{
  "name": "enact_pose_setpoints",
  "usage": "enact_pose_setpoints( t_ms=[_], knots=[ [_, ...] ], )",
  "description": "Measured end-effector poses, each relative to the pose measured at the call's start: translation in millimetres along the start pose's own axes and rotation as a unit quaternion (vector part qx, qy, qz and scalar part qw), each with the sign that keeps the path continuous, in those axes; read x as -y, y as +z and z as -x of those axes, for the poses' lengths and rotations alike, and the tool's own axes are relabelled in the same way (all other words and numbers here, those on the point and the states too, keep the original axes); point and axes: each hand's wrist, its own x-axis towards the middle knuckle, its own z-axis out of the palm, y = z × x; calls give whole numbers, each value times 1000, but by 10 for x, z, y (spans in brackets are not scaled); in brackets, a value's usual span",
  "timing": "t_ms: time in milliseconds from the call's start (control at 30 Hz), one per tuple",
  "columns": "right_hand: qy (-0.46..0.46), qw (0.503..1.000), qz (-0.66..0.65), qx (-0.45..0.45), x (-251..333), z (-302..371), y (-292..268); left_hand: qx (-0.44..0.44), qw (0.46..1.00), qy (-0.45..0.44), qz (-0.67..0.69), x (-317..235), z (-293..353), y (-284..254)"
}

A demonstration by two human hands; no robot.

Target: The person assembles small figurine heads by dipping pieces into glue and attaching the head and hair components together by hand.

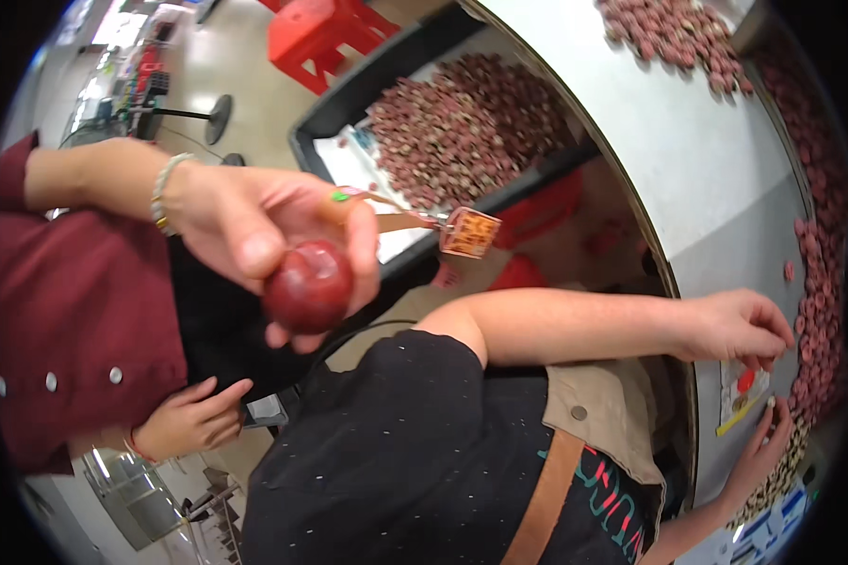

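Observation:
My left hand (742, 328) is over the white table at the right, its fingers curled and closed; whatever lies between them is hidden. Below it, my right hand (766, 450) has its fingers pinched around a small pale piece (772, 402). A small packet or card (742, 394) with red and yellow parts lies on the table between my hands. Beside them runs a long heap of reddish seed-like pieces (815, 330). Paler pieces (773, 485) lie near my right hand. At left, another person's hand (254, 221) holds out a dark red, plum-like fruit (309, 287).
A square orange patterned tag (471, 234) hangs by the other person's fingers. Behind it a black-rimmed tray (316, 141) holds a big heap of reddish pieces (462, 127). Red stools (322, 38) stand on the floor. Another reddish pile (678, 42) lies on the white table (650, 141).

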Motion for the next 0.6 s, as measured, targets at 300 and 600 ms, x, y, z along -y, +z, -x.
enact_pose_setpoints(
  t_ms=[300,600],
  knots=[
    [-4,997,-63,-50,130,135,13,12,1000,-6,-14,-8,74,130],
    [-102,953,-259,-121,665,326,-301,22,999,1,-47,10,63,207]
  ],
)
